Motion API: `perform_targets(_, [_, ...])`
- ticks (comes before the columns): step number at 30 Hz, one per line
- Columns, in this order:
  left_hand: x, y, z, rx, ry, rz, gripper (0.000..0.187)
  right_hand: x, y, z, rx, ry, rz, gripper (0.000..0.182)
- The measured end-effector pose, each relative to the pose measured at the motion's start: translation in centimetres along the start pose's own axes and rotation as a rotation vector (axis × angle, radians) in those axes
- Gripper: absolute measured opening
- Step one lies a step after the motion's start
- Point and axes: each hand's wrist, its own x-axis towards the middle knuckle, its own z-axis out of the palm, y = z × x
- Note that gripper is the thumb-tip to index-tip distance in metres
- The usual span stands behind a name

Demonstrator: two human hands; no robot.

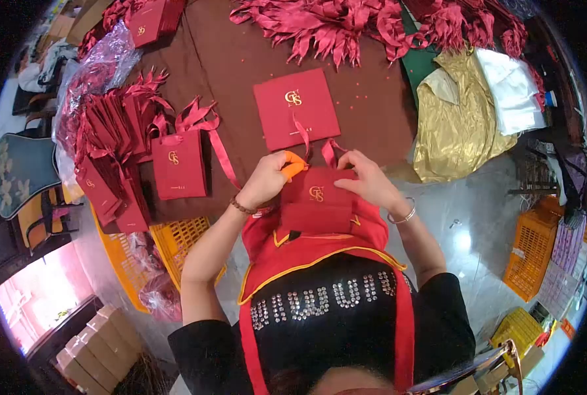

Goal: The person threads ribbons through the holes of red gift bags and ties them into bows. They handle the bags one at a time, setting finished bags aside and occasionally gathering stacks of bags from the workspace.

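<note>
Both hands pinch top edge of small dark-red paper gift bag with gold logo (318, 201), near tabletop (372, 112) edge: left hand (265, 179), right hand (367, 178). Light, creasable; hold by folded rim.

Worktop (372, 105) is wearing a dark brown cloth. Lying on it: one flat red bag (295, 108) at centre, a standing red bag (179, 164) left of it, a stack of folded bags (112, 164) at left edge, a ribbon pile (326, 26) along the far side, gold foil (455, 125) spilling over right edge.
</note>
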Motion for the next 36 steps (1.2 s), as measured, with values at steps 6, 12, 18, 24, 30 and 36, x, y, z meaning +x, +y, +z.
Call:
perform_targets(6, [0.1,-0.4,0.1,0.065,0.023,-0.015,0.017,-1.1,-1.7,0.6,-0.183,0.092,-0.099,0.031])
perform_targets(12, [-0.1,-0.9,0.3,0.073,0.008,-0.005,0.017,-1.4,-0.8,0.5,-0.161,0.149,-0.145,0.026])
perform_targets(18, [0.0,-1.1,0.8,0.117,0.03,0.146,0.014,-1.2,0.2,-0.6,-0.16,-0.032,-0.089,0.015])
perform_targets(24, [-0.4,-1.3,1.7,0.048,0.143,0.196,0.014,-0.7,2.6,-0.5,0.035,-0.082,-0.062,0.019])
perform_targets(30, [-3.1,0.5,3.7,0.265,0.261,0.251,0.016,-0.6,0.7,-0.7,0.223,-0.145,0.281,0.024])
perform_targets(36, [-2.4,0.6,5.4,-0.163,0.079,0.033,0.018,-0.5,0.4,-0.7,0.27,-0.145,0.3,0.023])
